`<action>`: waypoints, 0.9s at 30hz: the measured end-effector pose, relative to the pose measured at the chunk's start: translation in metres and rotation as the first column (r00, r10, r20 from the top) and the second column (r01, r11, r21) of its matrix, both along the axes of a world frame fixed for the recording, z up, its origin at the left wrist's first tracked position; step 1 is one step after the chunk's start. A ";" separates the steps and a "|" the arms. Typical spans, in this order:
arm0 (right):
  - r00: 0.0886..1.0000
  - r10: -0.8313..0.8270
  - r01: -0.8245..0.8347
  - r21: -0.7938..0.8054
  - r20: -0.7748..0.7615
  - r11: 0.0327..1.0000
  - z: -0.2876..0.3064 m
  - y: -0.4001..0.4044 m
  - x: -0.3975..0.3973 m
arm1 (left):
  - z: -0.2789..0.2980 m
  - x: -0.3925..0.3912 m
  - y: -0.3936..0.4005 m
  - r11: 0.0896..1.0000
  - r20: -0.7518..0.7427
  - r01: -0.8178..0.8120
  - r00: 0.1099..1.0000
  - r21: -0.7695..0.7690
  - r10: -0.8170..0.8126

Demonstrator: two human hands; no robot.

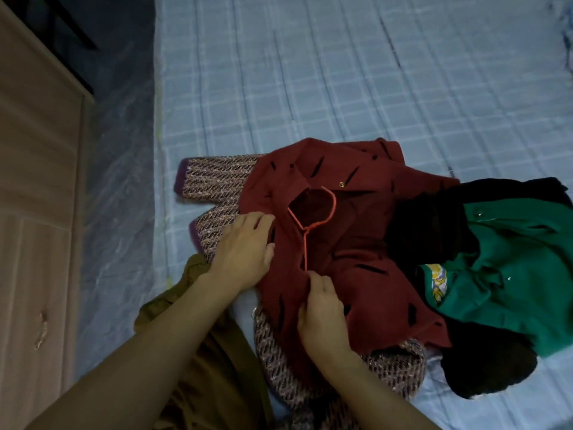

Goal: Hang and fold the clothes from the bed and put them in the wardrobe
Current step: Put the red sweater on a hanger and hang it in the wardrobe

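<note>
A dark red shirt [356, 243] with black dashes lies on top of the clothes pile on the bed. A thin red hanger [313, 225] sticks out of its collar, hook toward the far side. My left hand [248, 249] rests flat on the shirt's left shoulder. My right hand [322, 308] pinches the shirt fabric at the base of the hanger's neck. Under the shirt lies a pink-and-black knitted sweater [214, 184]. To the right are a green shirt [511, 274] and a black garment [434, 231].
The bed [372, 72] has a pale blue checked sheet. An olive-brown garment [210, 352] lies at the near edge. A wooden cabinet [34, 212] stands at the left, with dark floor between it and the bed.
</note>
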State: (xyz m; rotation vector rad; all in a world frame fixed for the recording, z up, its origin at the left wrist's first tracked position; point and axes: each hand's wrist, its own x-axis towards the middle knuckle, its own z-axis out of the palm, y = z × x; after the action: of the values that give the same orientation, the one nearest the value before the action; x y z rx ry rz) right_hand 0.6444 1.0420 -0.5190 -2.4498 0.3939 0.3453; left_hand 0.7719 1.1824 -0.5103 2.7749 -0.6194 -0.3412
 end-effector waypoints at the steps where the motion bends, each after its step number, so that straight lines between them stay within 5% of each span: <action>1: 0.999 -0.006 0.006 -0.002 0.041 1.000 0.005 -0.006 0.004 | 0.003 0.005 0.000 1.000 0.016 0.003 1.000 -0.013 -0.003; 11: 0.929 -0.114 0.133 -0.028 0.353 0.991 0.044 -0.091 0.043 | 0.020 0.075 -0.042 0.990 0.164 0.143 0.976 0.020 -0.144; 17: 0.861 -0.080 0.087 0.009 0.502 0.996 0.063 -0.132 0.044 | 0.031 0.109 -0.072 0.984 0.207 0.130 0.973 -0.122 -0.102; 27: 0.837 -0.067 0.043 0.057 0.543 0.997 0.087 -0.170 0.047 | 0.064 0.118 -0.086 0.964 0.174 0.070 0.984 -0.257 -0.026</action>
State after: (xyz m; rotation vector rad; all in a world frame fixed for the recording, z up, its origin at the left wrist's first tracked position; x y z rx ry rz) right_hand 0.6914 0.8720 -0.4324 -2.3558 0.2013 -0.3707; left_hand 0.8902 1.0965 -0.4461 2.5528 -0.7166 -0.0277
